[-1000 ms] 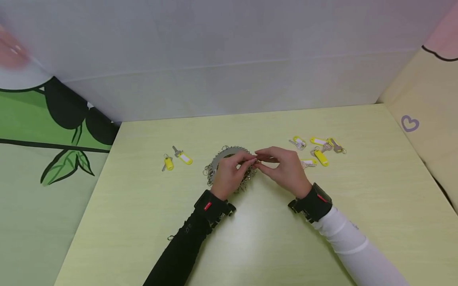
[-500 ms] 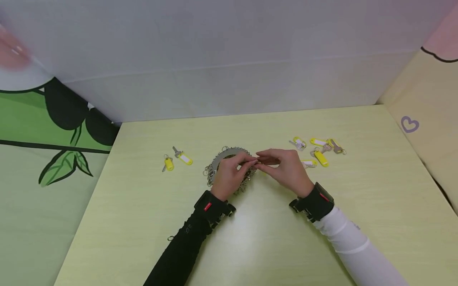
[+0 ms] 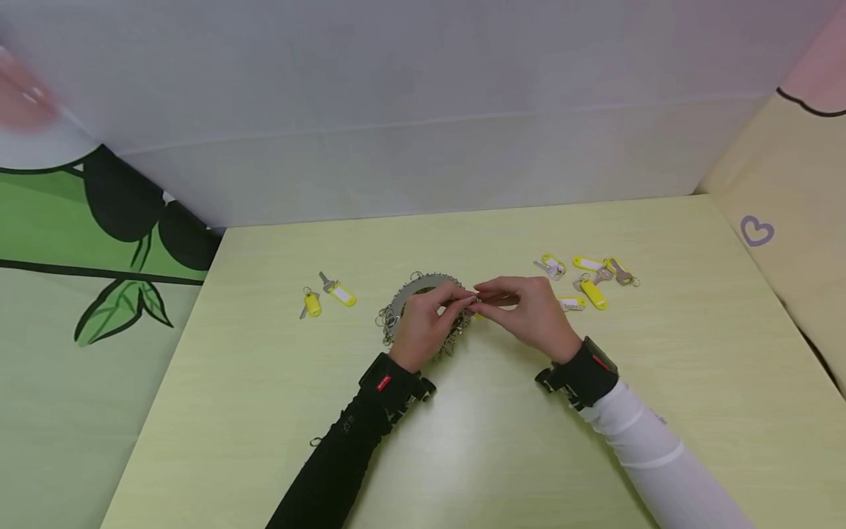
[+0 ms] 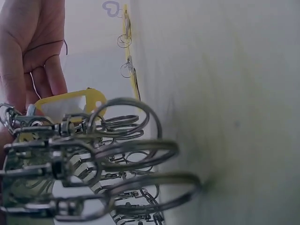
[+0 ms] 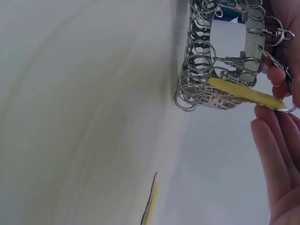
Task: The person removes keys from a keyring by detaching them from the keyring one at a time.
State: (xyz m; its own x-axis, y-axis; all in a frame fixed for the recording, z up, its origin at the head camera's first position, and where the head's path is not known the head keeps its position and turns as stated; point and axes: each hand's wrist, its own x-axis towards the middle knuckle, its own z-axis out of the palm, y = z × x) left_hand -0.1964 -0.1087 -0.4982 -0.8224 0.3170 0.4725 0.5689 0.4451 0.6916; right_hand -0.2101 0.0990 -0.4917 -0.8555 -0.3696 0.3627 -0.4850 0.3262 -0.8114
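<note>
Near the middle of the table lies a grey ring-shaped holder, its edge hung with many metal snap hooks and split rings. My left hand reaches over it and pinches a snap hook at the rim. Facing it, my right hand pinches the end of a yellow key tag, close against the left fingertips. A key appears to lie along the tag's underside. The fingers cover the small ring between the hands, so whether tag and hook are joined is hidden.
Two keys with yellow tags lie to the left of the holder. On the right lie several more tagged keys, some overlapping. A white wall stands behind the table.
Both hands stay at the holder's right edge. The right hand has shifted very slightly, and a bit of yellow tag now shows below its fingertips.
</note>
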